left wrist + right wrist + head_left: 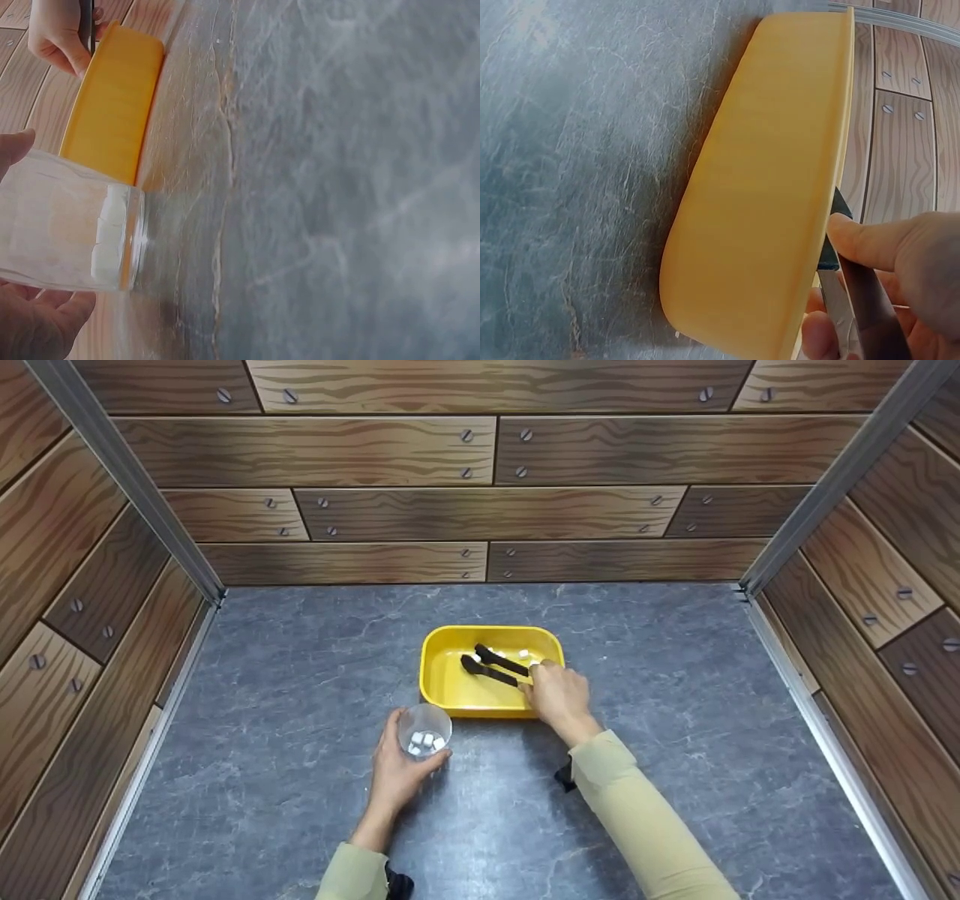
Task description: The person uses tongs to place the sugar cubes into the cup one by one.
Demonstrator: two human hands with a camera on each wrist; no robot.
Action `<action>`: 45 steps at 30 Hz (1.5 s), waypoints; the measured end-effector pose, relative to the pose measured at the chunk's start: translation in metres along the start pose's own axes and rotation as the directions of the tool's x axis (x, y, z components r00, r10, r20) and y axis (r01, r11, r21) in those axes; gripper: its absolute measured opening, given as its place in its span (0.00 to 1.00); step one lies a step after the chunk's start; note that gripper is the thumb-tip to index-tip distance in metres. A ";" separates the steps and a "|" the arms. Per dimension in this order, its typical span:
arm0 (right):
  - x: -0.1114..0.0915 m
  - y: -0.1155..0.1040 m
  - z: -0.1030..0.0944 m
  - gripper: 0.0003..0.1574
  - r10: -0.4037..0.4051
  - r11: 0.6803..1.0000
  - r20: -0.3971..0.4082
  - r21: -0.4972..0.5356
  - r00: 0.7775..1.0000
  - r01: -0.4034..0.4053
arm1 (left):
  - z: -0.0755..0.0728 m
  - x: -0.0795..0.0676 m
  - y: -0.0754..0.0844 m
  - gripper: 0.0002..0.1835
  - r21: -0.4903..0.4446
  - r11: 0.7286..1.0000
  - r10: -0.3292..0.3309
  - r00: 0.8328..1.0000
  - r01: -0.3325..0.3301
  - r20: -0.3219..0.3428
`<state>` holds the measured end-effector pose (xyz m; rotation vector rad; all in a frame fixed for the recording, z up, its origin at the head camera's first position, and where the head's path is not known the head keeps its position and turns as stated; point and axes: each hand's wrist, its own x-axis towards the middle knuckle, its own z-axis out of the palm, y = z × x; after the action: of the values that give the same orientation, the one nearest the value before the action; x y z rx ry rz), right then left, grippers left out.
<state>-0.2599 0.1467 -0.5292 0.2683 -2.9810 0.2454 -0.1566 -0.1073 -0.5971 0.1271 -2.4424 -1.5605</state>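
A clear cup with several white cubes at its bottom stands near the yellow tub's front left corner. My left hand grips it, thumb on one side and fingers on the other. My right hand holds black-tipped tongs over the yellow tub, their two tips apart and reaching down inside. A few more white cubes lie in the tub beside the tongs. In the right wrist view the tub's wall hides the tong tips, while thumb and fingers pinch the tongs' arms.
The tub and cup are on a grey marbled surface. Wood-patterned panels enclose it at the back and both sides, with metal strips along the side edges.
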 end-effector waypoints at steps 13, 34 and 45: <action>-0.002 0.004 0.003 0.14 -0.032 0.999 -0.034 0.001 0.999 0.032 | 0.001 0.000 -0.002 0.53 -0.001 1.000 0.025 1.000 -0.025 -0.008; -0.031 0.005 -0.018 0.11 -0.051 0.988 -0.123 0.142 0.991 0.069 | 0.002 0.001 -0.002 0.55 0.029 1.000 -0.009 1.000 0.009 -0.002; -0.048 0.002 -0.032 0.10 -0.077 0.973 -0.163 0.204 0.984 0.110 | 0.002 0.001 -0.002 0.54 0.012 1.000 0.001 1.000 -0.001 -0.006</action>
<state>-0.2098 0.1623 -0.5054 0.3936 -2.7807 0.5489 -0.1583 -0.1071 -0.5994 0.1324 -2.4473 -1.5423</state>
